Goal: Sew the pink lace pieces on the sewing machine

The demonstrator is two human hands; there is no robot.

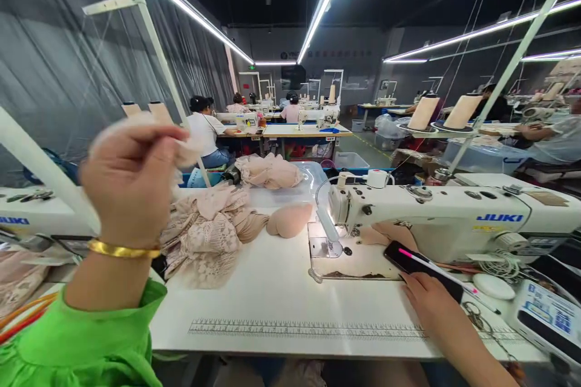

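My left hand [131,175], with a gold bracelet at the wrist, is raised above the table at the left. Its thumb and fingers pinch a piece of thin pale fabric [190,151], partly blurred and hidden behind the hand. My right hand [431,305] lies low on the table with its fingers outstretched, fingertips at the near edge of a black phone [422,269]. A white pen-like stick with a pink end [436,269] rests across the phone. Left of the sewing machine [454,211] are a beige bra cup [290,221] and a heap of pale lace garments [204,242].
A printed ruler [308,329] runs along the table's front. Behind the heap stands a clear plastic bin [313,178] beside more lace [270,170]. Keys [476,317] and a white box-shaped device [547,317] lie at right. Thread cones [424,112] stand behind the machine; other people sit farther back.
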